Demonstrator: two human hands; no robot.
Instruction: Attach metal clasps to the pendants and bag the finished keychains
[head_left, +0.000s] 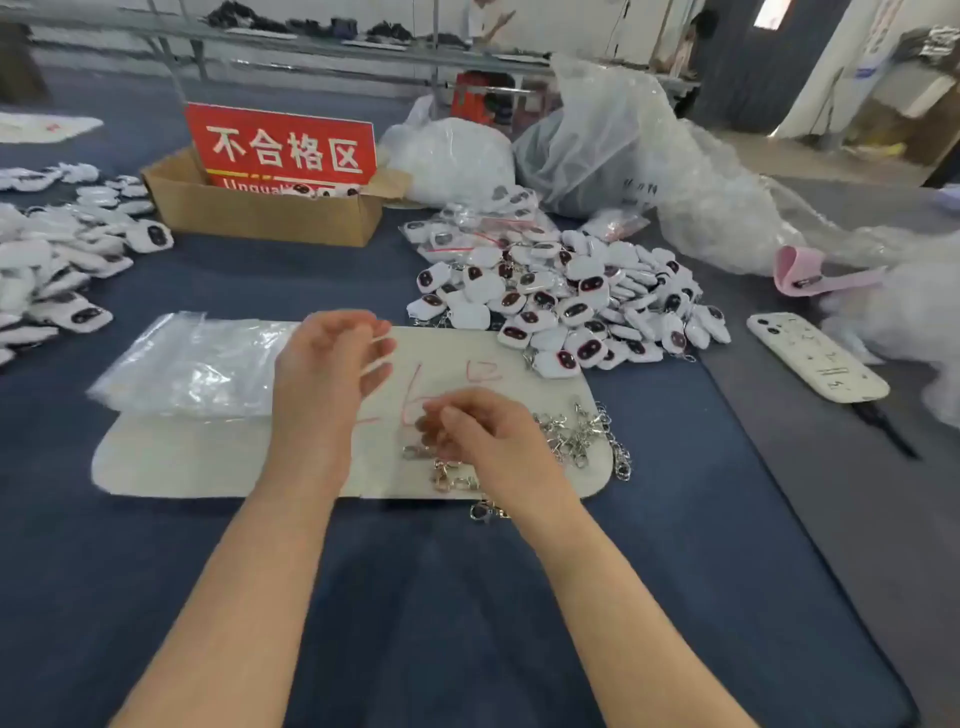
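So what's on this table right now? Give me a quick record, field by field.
Left hand: raised over the white board, fingers loosely curled, nothing seen in it
Right hand: down among the metal clasps; grip unclear
Pendants: heaped behind the board
Clear bags: stacked on the board's left end
Cardboard box: further back, red sign in it

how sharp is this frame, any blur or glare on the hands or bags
Head view: the left hand and right hand are smeared by motion blur, fingers indistinct; the stack of clear plastic bags shows white glare; the pile of silver metal clasps is soft; the dark blue table cover bows at its right edge, wide-angle distortion.
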